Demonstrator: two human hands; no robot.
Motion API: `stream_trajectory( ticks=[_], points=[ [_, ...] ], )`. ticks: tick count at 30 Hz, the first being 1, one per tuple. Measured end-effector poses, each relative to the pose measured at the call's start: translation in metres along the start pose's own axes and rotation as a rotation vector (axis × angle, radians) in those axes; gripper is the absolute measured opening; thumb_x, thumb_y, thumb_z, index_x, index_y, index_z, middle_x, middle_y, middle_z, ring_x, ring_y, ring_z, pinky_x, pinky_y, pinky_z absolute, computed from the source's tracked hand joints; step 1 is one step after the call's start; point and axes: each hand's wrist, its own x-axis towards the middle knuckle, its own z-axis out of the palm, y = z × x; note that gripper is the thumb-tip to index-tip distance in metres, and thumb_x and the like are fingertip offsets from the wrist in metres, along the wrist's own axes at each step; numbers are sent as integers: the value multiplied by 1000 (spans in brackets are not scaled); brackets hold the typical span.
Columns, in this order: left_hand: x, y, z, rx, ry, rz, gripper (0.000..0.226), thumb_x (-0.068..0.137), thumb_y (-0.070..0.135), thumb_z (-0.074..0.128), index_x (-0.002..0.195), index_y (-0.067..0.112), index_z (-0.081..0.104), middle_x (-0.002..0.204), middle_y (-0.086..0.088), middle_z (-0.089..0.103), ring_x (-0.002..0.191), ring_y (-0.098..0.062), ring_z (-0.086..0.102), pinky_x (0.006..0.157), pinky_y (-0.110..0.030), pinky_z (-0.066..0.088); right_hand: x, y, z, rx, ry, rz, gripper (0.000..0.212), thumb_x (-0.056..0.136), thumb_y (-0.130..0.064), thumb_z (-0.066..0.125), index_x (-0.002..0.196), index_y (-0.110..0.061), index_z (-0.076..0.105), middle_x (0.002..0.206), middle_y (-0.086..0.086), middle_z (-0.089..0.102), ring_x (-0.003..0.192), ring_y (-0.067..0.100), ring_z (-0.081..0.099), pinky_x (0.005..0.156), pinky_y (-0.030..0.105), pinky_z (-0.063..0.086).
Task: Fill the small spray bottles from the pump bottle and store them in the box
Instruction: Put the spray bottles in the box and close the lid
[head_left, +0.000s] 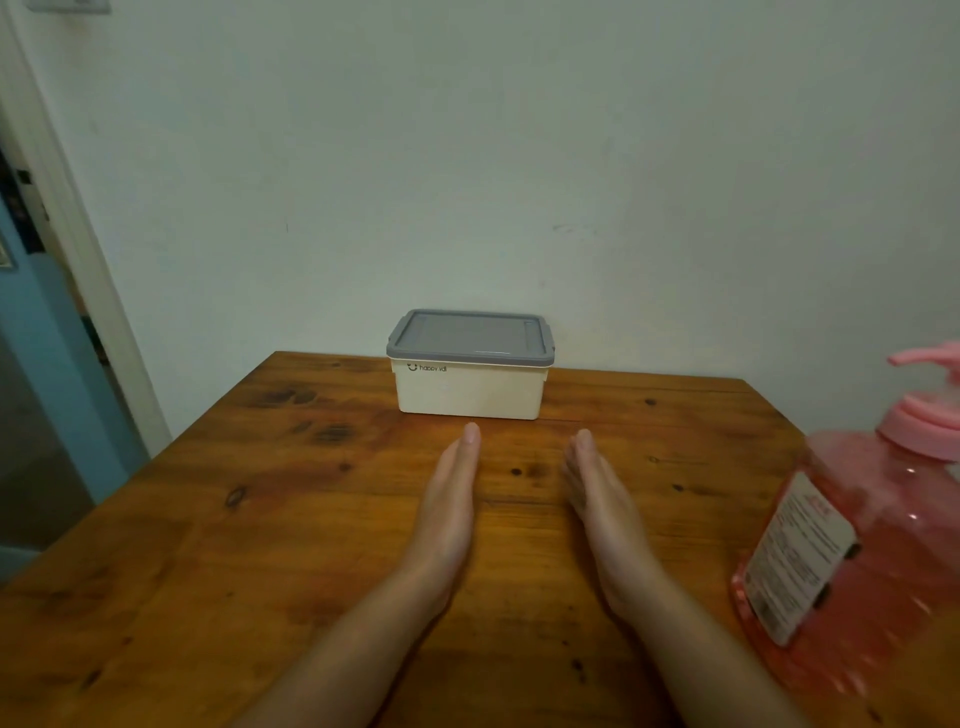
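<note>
A cream box (470, 389) with a grey lid (470, 335) stands shut at the far edge of the wooden table (260, 519), against the wall. A large pump bottle (852, 530) of pink liquid with a pink pump head stands at the right. My left hand (452, 493) and my right hand (597, 493) are stretched out edge-on, palms facing each other, fingers straight and together, just short of the box. Neither hand holds anything. No small spray bottles are in view.
A pale wall rises behind the table. At the left stand a white door frame (78, 234) and a blue door (47, 364). The table's left edge runs diagonally toward the near left.
</note>
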Motion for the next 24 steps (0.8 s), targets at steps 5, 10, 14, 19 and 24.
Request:
stream_trajectory(
  ticks=[5, 10, 14, 19, 24],
  points=[
    [-24, -3, 22, 37, -72, 40, 75, 76, 77, 33, 139, 38, 43, 136, 17, 50, 126, -4, 46, 110, -36, 34, -30, -7, -16, -42, -21, -119, 84, 72, -81, 36, 145, -41, 37, 149, -16, 43, 135, 7, 41, 112, 37, 33],
    [-43, 2, 45, 40, -137, 80, 85, 65, 86, 36, 139, 44, 39, 142, 19, 46, 130, -3, 43, 111, -37, 35, -62, -19, -34, -19, -22, -261, 64, 71, -67, 46, 132, -44, 45, 134, -23, 52, 121, -10, 49, 91, 9, 41],
    [-58, 10, 65, -9, -188, 108, 75, 74, 78, 36, 139, 41, 41, 141, 18, 48, 129, -1, 44, 111, -34, 36, -87, -22, -46, -12, 24, -382, 64, 73, -59, 51, 133, -39, 49, 133, -28, 52, 120, -17, 47, 94, 2, 39],
    [-73, 12, 94, -85, -274, 77, 91, 62, 93, 38, 137, 43, 43, 139, 20, 51, 127, 3, 46, 111, -33, 34, -109, -22, -65, 14, 123, -464, 50, 85, -56, 52, 132, -38, 54, 129, -27, 60, 121, -12, 51, 93, 6, 43],
    [-80, 11, 121, -89, -319, 68, 78, 72, 85, 33, 137, 44, 43, 138, 21, 50, 127, 3, 45, 113, -33, 32, -130, -24, -84, 49, 163, -502, 59, 74, -76, 56, 123, -43, 60, 129, -23, 62, 122, -2, 56, 96, 19, 50]
  ],
)
